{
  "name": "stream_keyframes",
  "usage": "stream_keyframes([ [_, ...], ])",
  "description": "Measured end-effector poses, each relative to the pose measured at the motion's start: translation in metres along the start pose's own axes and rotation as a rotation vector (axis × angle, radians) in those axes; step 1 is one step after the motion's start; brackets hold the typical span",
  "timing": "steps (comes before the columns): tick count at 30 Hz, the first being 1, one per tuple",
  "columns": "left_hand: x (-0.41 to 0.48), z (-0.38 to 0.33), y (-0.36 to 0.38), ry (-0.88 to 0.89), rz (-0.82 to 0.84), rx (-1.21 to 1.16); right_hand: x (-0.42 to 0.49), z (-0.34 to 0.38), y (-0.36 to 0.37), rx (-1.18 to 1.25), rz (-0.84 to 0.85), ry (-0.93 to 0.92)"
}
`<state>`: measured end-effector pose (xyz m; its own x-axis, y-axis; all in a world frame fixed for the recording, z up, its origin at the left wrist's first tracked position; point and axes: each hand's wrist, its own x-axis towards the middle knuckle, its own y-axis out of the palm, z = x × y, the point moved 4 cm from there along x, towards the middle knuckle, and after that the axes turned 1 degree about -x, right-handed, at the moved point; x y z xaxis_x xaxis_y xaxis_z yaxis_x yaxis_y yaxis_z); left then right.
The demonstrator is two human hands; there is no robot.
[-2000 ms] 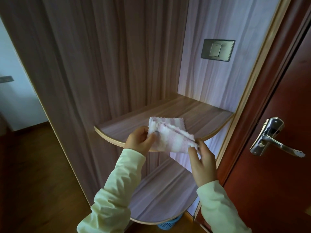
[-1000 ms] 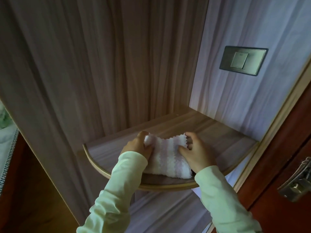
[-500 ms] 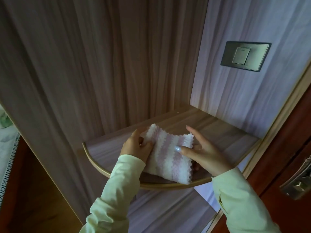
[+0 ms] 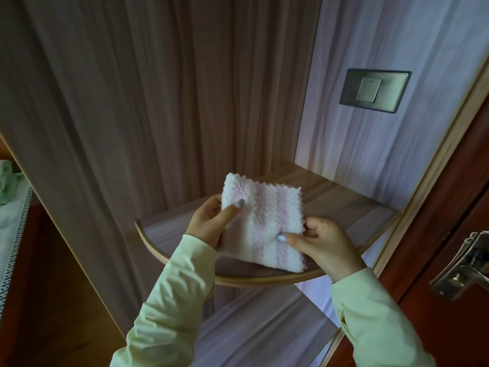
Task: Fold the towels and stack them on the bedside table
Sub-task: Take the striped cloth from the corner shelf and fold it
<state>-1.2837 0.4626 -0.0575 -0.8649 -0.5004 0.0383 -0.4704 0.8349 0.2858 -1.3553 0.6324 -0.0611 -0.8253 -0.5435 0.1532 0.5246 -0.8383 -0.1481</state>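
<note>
A small folded towel [image 4: 260, 221], white with pale pink stripes and zigzag edges, is held tilted just above the curved wooden bedside shelf [image 4: 352, 215]. My left hand [image 4: 209, 223] pinches its upper left corner, thumb on top. My right hand [image 4: 320, 245] grips its lower right side, thumb pressed on the face. The towel's lower edge hangs over the shelf's front rim. Both arms wear pale green sleeves.
A second curved shelf [image 4: 264, 321] lies below the first. A wall switch [image 4: 374, 90] is on the right panel. A dark red door with a metal handle [image 4: 465, 268] stands at the right. Green cloth [image 4: 8, 181] lies on a surface at far left.
The towel lay pressed flat on the shelf a second ago; both hands have since lifted and tilted it upright, the right hand shifting from a flat touch to a pinch.
</note>
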Motion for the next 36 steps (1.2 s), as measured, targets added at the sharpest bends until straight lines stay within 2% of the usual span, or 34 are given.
stream_keyframes([
  [3,-0.009,0.001,-0.003,-0.006,0.121,-0.065,-0.006,0.001,-0.001,-0.013,-0.101,-0.079],
  [9,-0.008,-0.005,0.005,0.172,0.121,-0.154,-0.010,0.011,0.002,-0.119,-0.205,-0.203],
  [11,-0.008,-0.002,0.010,0.164,0.157,-0.090,-0.012,0.011,0.002,-0.110,-0.152,-0.171],
  [14,-0.017,0.007,0.009,0.087,0.215,0.064,-0.024,0.003,0.000,0.062,0.024,-0.053],
  [18,-0.035,0.014,0.005,0.021,0.291,0.300,-0.052,-0.001,-0.007,-0.047,0.153,0.027],
  [19,-0.039,0.015,0.005,-0.004,0.319,0.329,-0.056,-0.004,-0.008,-0.034,0.160,0.045],
  [22,-0.046,0.018,0.004,-0.028,0.458,0.418,-0.065,-0.014,-0.017,-0.003,-0.004,0.177],
  [24,-0.050,0.018,0.007,-0.010,0.510,0.461,-0.065,-0.014,-0.017,-0.081,-0.062,0.172],
  [26,-0.050,0.019,0.008,-0.001,0.459,0.456,-0.062,-0.011,-0.012,-0.105,-0.053,0.055],
  [29,-0.042,0.019,0.007,0.020,0.205,0.426,-0.057,-0.007,-0.014,0.044,-0.054,-0.034],
  [30,-0.037,0.018,0.007,0.036,0.124,0.460,-0.056,-0.005,-0.012,0.127,0.007,-0.043],
  [32,-0.028,0.016,0.008,0.052,0.019,0.565,-0.053,-0.003,-0.007,0.144,0.114,-0.040],
  [33,-0.023,0.016,0.009,0.043,-0.013,0.605,-0.049,-0.006,-0.008,0.130,0.102,-0.033],
  [36,-0.008,0.014,0.012,0.012,-0.073,0.692,-0.033,-0.009,-0.016,0.093,-0.116,-0.015],
])
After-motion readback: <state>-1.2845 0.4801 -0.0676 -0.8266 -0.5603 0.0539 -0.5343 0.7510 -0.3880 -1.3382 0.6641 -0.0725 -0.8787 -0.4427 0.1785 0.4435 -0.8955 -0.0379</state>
